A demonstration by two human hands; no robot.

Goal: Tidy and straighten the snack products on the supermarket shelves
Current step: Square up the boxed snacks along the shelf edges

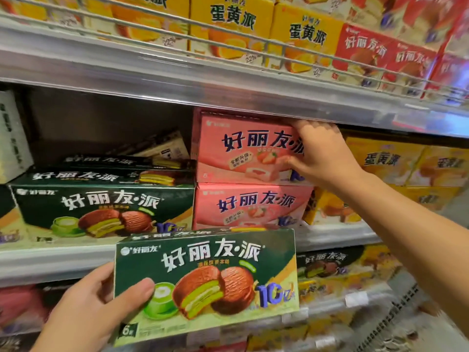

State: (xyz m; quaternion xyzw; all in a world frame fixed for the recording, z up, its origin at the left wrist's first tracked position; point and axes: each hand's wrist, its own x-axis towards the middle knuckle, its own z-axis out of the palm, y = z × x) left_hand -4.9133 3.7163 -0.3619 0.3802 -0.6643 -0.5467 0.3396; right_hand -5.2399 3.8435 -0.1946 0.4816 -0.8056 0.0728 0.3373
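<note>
Nearest the camera, a dark green cardboard snack box [206, 283], printed "好丽友·派", "10亿" and "6", is held in front of the shelf edge by the left hand [94, 308], thumb pressed on its front, fingers curled behind. The right hand [322, 158] grips the right end of the upper pink cardboard box [243, 148], same brand, stacked on a second pink box [248, 205]. Beside them lie matching green boxes [101, 209]. Yellow boxes [307, 34] above read "蛋黄派".
</note>
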